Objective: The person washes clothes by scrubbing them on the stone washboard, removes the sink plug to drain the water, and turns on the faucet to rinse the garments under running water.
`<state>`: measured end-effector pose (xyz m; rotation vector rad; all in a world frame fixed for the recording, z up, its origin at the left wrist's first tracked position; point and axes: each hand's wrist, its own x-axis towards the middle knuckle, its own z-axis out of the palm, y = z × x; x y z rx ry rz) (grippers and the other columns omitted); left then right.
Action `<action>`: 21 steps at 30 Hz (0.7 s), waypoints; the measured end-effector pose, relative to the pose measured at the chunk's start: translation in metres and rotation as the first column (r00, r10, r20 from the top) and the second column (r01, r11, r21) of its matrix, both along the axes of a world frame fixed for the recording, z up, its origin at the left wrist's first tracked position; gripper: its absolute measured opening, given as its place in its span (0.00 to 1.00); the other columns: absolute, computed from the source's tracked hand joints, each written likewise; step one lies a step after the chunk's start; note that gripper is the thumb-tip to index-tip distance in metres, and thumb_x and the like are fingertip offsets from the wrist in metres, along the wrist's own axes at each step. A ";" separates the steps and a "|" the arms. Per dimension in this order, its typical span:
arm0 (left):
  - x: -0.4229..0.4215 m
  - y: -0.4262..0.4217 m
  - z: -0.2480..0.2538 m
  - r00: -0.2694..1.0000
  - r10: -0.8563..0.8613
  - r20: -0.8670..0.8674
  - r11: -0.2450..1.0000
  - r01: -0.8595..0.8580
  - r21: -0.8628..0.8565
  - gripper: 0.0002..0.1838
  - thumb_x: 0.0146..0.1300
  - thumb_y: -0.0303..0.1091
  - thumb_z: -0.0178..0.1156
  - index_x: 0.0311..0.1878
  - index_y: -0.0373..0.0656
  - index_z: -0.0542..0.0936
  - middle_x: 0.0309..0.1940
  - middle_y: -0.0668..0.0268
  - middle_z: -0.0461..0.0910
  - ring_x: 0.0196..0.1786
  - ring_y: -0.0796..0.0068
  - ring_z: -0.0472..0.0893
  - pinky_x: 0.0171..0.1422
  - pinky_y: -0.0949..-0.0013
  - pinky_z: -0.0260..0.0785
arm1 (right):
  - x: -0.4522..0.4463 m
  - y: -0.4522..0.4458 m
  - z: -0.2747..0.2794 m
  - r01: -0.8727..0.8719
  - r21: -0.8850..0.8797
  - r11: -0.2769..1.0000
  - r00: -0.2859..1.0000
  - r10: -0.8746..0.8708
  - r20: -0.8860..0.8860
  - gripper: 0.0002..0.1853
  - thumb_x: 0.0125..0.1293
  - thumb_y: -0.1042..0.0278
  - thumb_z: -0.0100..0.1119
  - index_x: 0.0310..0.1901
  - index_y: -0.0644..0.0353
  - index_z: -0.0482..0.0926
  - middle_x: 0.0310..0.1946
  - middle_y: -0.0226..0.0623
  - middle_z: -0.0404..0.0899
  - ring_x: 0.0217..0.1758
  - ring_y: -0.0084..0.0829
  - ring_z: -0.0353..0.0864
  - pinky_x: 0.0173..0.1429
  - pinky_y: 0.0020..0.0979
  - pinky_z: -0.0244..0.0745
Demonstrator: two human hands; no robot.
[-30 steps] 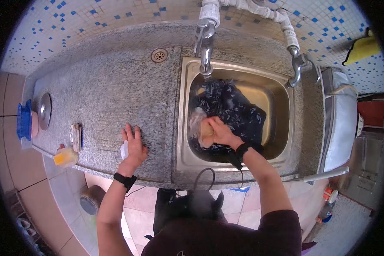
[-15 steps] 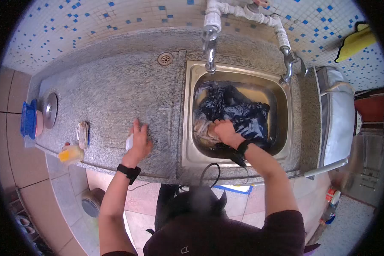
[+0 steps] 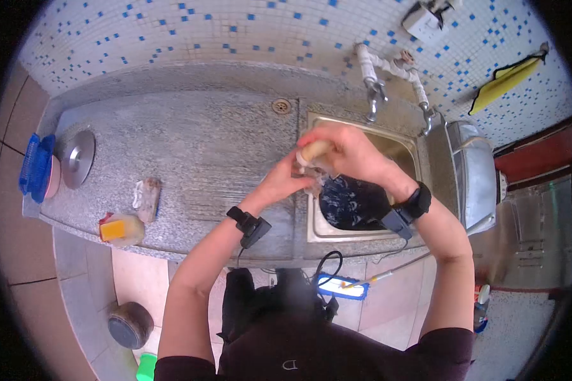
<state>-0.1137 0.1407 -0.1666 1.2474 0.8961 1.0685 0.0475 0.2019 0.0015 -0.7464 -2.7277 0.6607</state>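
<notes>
Right hand [image 3: 356,149]: fingers clamped on pale wet bundle [image 3: 316,151]. Left hand [image 3: 281,182]: fingers closed on it too. Bundle above left edge of sink [image 3: 313,219]; dark wet cloth [image 3: 348,204] inside. Bench [image 3: 216,143] alongside, to the left.

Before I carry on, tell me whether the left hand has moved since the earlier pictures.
Yes: the left hand has moved rightward over the granite counter, close to the stainless-steel sink's left rim.
</notes>
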 end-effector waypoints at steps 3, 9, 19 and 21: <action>-0.061 -0.010 0.011 0.971 0.229 -0.063 0.973 -0.226 0.047 0.33 0.58 0.33 0.71 0.67 0.37 0.73 0.57 0.57 0.83 0.58 0.64 0.83 0.63 0.62 0.74 | -0.068 -0.013 0.010 0.078 -0.331 0.940 0.987 -0.119 -0.106 0.26 0.56 0.88 0.52 0.55 0.59 0.83 0.53 0.39 0.83 0.58 0.35 0.83 0.64 0.34 0.76; -0.185 -0.040 -0.043 0.898 0.358 -0.256 0.923 -0.381 -0.047 0.24 0.58 0.28 0.65 0.60 0.39 0.78 0.49 0.56 0.87 0.53 0.63 0.86 0.57 0.62 0.77 | -0.168 -0.024 -0.102 -0.019 -0.293 0.956 0.948 -0.076 -0.310 0.32 0.57 0.88 0.50 0.65 0.55 0.77 0.61 0.43 0.79 0.65 0.40 0.78 0.69 0.37 0.71; -0.237 -0.069 -0.112 0.371 0.546 -0.751 0.821 -0.413 0.394 0.32 0.57 0.27 0.65 0.68 0.41 0.73 0.59 0.44 0.73 0.59 0.44 0.76 0.65 0.54 0.72 | -0.173 -0.017 -0.301 0.520 -0.272 0.810 0.836 -0.548 -0.032 0.30 0.68 0.55 0.58 0.72 0.45 0.68 0.72 0.48 0.68 0.77 0.54 0.61 0.73 0.71 0.53; -0.225 -0.052 -0.098 0.526 0.393 -0.754 0.834 -0.549 0.053 0.36 0.57 0.26 0.67 0.72 0.42 0.71 0.60 0.44 0.69 0.58 0.44 0.76 0.65 0.55 0.71 | -0.215 -0.026 -0.272 0.708 -0.192 0.680 0.704 -0.702 0.112 0.28 0.74 0.42 0.47 0.68 0.47 0.73 0.69 0.45 0.72 0.74 0.54 0.65 0.72 0.71 0.55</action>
